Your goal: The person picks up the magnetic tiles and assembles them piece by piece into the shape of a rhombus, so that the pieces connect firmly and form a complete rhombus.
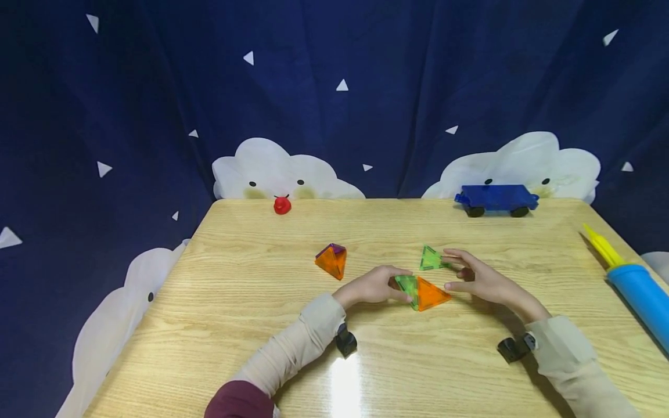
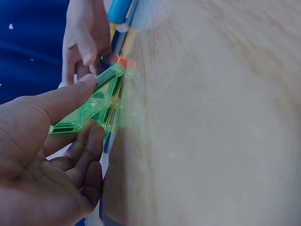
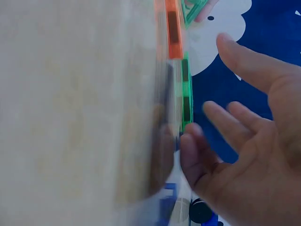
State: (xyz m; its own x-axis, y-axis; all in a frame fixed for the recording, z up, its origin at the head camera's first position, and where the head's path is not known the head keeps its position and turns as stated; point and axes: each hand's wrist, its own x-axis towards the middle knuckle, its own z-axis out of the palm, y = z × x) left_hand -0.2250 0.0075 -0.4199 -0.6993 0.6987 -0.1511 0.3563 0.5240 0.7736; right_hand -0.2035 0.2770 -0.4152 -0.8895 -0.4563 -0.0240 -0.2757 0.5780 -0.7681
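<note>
My left hand [image 1: 373, 284] pinches a clear green triangular magnetic tile [image 2: 104, 89] between thumb and fingers, and the left wrist view shows it tilted up off the table. An orange triangular tile [image 1: 431, 295] lies flat, its left edge against the green one. Behind these, a second green triangular tile [image 1: 430, 259] lies on the table. My right hand [image 1: 483, 283] has its fingers spread around nothing. Its fingertips come close to that second green tile, also seen edge-on in the right wrist view [image 3: 186, 94], while the thumb is near the orange tile's right tip.
Left of my hands stands a small orange and purple pyramid of tiles [image 1: 331, 261]. A red object [image 1: 282, 205] and a blue wheeled toy [image 1: 496, 198] sit along the table's back edge. A blue pump with a yellow nozzle [image 1: 635, 284] lies at the right edge.
</note>
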